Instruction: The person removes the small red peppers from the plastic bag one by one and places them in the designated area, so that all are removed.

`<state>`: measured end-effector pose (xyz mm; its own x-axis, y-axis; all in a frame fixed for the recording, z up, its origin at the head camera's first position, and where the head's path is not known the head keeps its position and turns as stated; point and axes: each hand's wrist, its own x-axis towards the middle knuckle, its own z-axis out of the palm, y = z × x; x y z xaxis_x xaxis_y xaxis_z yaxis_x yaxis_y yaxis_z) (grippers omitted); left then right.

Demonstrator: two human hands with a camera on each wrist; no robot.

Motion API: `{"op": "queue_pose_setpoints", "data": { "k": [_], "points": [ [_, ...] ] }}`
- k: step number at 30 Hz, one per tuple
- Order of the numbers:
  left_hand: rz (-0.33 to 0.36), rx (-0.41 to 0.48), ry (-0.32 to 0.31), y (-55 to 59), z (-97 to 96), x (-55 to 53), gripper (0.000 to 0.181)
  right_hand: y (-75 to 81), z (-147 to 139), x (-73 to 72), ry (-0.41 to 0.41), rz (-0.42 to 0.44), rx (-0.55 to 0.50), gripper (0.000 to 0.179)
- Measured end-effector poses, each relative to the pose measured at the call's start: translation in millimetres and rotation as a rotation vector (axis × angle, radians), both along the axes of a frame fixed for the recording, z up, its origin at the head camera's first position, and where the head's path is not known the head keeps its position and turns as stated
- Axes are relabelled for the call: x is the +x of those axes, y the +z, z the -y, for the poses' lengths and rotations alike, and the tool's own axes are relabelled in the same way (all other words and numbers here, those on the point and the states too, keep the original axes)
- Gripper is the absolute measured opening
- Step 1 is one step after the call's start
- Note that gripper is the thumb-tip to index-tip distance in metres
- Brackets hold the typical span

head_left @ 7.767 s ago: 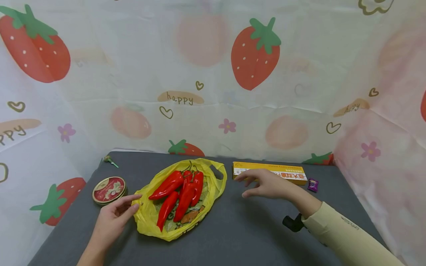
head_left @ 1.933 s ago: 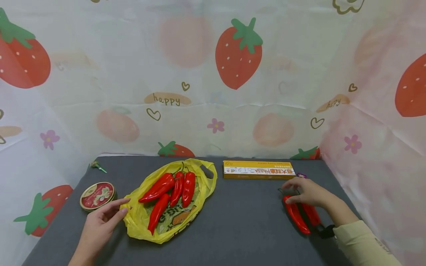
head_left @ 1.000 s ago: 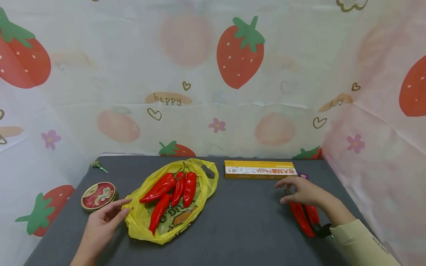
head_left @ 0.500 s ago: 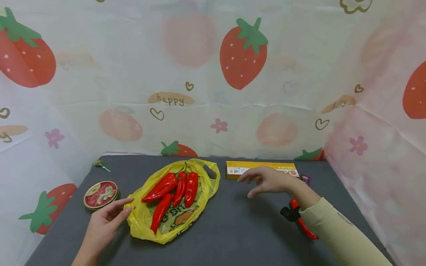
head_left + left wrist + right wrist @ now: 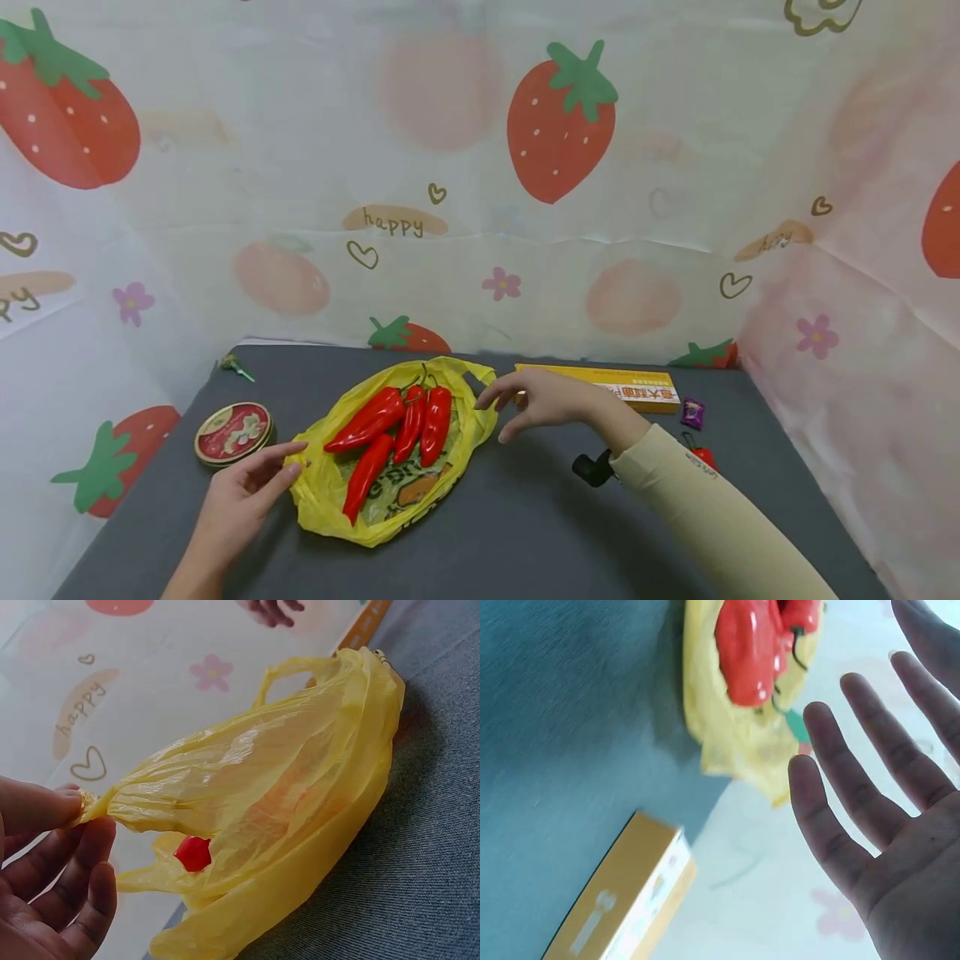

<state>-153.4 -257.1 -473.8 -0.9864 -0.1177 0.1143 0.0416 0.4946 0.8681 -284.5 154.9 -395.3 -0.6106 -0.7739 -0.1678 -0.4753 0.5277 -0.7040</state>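
My left hand (image 5: 240, 504) pinches the left rim of a yellow plastic bag (image 5: 318, 508). Thumb and fingers grip its twisted edge in the left wrist view. Several glossy red chili peppers (image 5: 367, 423) with dark stems lie in the spread bag. My right hand (image 5: 551, 400) hovers at the bag's right edge, fingers spread and slightly bent, holding nothing. At the far right, a red chili pepper (image 5: 702, 455) on the table shows beyond my right sleeve, which hides most of it.
A yellow and white pasta box (image 5: 637, 390) lies behind my right hand. A small purple packet (image 5: 693, 413) is right of it. On the left stand a round red tin (image 5: 234, 433) and, farther back, a small green stalk (image 5: 236, 367). Printed cloth walls surround the grey table (image 5: 510, 533).
My right hand has moved left, away from the peppers on the right side of the table, to the bag. The bag held more peppers earlier. My left hand has kept its pinch.
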Motion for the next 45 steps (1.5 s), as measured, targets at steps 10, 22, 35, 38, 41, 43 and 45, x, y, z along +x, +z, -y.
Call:
{"op": "queue_pose_setpoints", "data": {
  "k": [10, 22, 35, 38, 41, 43, 45],
  "points": [
    [-0.011, 0.018, -0.045, 1.0, -1.3, -2.0, 0.038, -6.7, 60, -5.0, 0.154, -0.033, 0.076, 0.044],
    [0.005, 0.03, -0.029, -4.9, -1.1, 0.9, 0.037, -21.3, 114, -6.7, 0.243, 0.001, 0.041, 0.041],
    [0.022, -0.014, 0.002, 2.7, 4.6, 1.3, 0.04, -41.4, 167, -16.9, 0.313, -0.002, 0.055, 0.042],
    [0.017, -0.005, -0.005, 2.2, 4.2, 0.9, 0.04, -43.8, 171, -14.2, 0.324, -0.039, 0.097, 0.042],
    [0.016, -0.002, -0.011, 1.1, 3.5, 0.1, 0.04, -46.3, 174, -10.8, 0.33, -0.073, 0.152, 0.043],
    [0.021, -0.003, -0.011, 0.4, 3.2, -0.2, 0.04, -48.7, 177, -8.5, 0.336, -0.092, 0.184, 0.044],
    [0.026, -0.006, -0.008, 0.2, 3.0, -0.3, 0.04, -52.3, 180, -6.8, 0.342, -0.118, 0.207, 0.044]
  ]
}}
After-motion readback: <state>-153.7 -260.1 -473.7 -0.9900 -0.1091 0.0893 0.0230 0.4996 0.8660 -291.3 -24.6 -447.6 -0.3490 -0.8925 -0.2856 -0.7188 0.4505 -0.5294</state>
